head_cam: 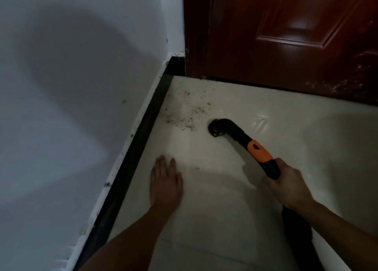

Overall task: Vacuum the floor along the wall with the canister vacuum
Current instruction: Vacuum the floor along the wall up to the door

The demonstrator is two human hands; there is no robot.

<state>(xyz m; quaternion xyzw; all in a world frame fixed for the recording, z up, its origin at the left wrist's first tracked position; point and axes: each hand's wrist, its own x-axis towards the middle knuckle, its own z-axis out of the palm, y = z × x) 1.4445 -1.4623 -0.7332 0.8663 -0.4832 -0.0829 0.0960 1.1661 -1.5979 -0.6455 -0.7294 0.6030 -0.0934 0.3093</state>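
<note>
- Pale cream tiled floor [225, 219] meets a white plastered wall [71, 86] along a black skirting strip [143, 131]; a glossy red-brown wooden door [286, 35] closes the corner at 1 o'clock.
- Scattered dark grit [185, 115] lies by the skirting, near but apart from the bent black vacuum nozzle with orange collar [229, 128], at its 10 o'clock.
- Right hand [286, 180] curls its fingers round the nozzle's grip; left hand [165, 180] lies flat on the floor, fingers straight, holding nothing.
- A hasty sweep could scatter grit under the door or knock the skirting.

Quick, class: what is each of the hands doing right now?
Left hand: open, fingers straight, flat on the floor.
Right hand: closed around the vacuum wand, holding it.
</note>
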